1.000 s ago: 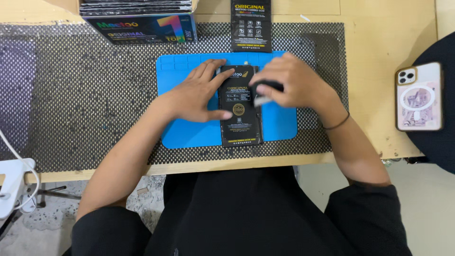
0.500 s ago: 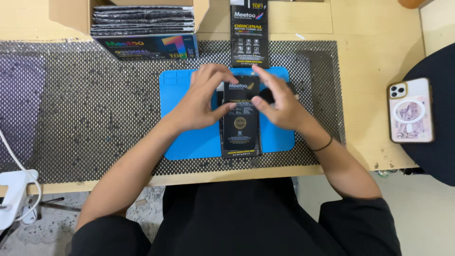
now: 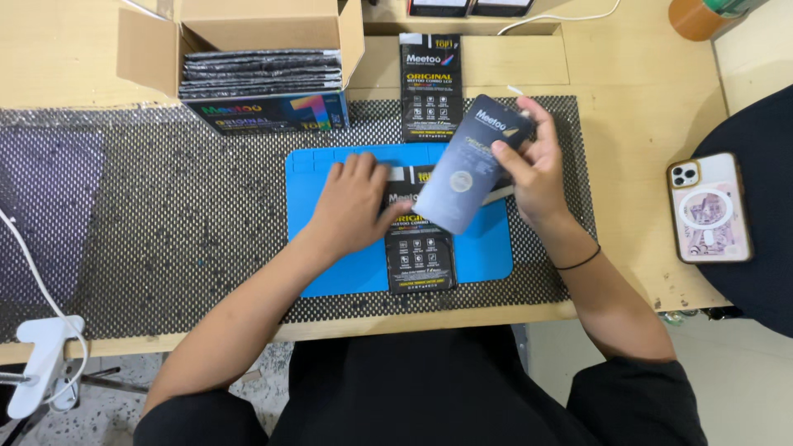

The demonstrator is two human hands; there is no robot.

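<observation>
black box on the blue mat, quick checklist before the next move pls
1. Left hand steadies the black box: ok, its fingers rest on the box's upper left part.
2. Box lies flat on the blue mat: ok.
3. Right hand has a firm hold on the dark flat sleeve: ok, pinched at its upper right edge, lifted and tilted over the box.
4. Sleeve fully clear of the box: cannot tell, its lower corner overlaps the box in this view.
5. Second black box out of the way: ok, it lies beyond the mat.
6. Pink-cased phone apart from the work: ok, far right on the table.
</observation>
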